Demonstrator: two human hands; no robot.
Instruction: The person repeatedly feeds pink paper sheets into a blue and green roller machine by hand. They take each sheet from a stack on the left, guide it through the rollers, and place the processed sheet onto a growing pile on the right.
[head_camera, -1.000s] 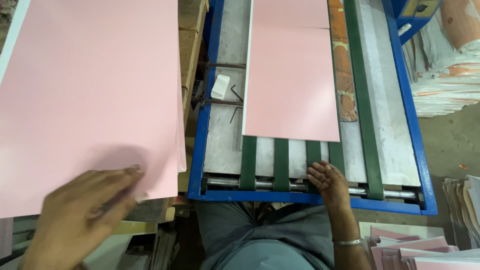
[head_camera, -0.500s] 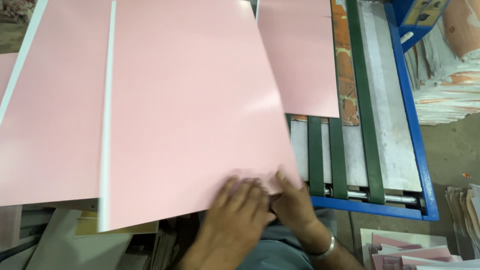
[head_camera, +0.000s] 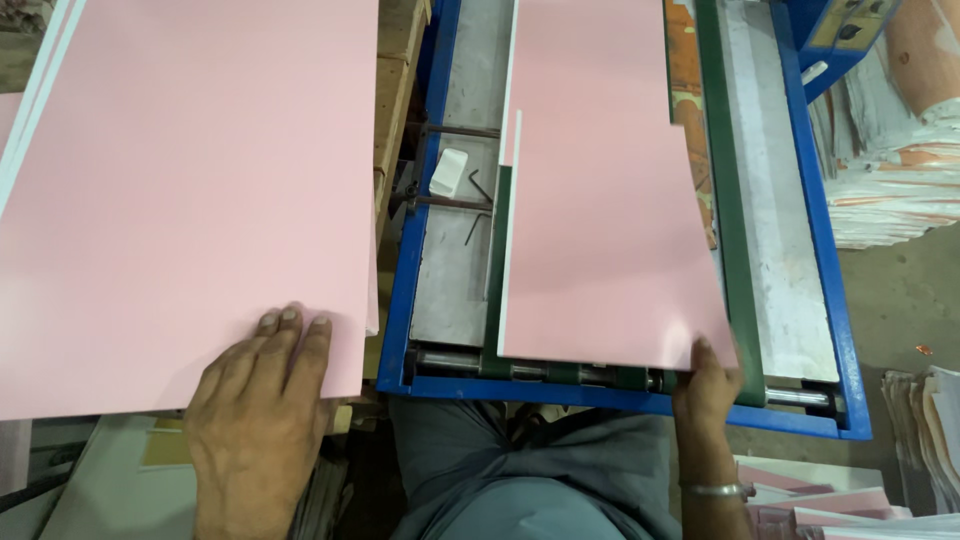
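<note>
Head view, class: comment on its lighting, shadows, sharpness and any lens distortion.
Head view: even, soft light, no glare on the pink stack; faint shadow beneath the left hand; sharp overall; the blue feeder frame splays outward, suggesting wide-angle distortion.

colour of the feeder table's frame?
Blue frame, seen in the head view; green belts run along it.

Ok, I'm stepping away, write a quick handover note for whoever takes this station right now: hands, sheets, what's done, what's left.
Left hand: flat, fingers on the near edge of the pink sheet stack beside the machine; no grip closed on anything.
Right hand: at the near right corner of the pink sheet lying on the green belts of the blue-framed feed table.
Done: one sheet is on the belts, and another lies farther up, partly under it.
Left: the stack is still thick, so many sheets remain to be fed.
</note>
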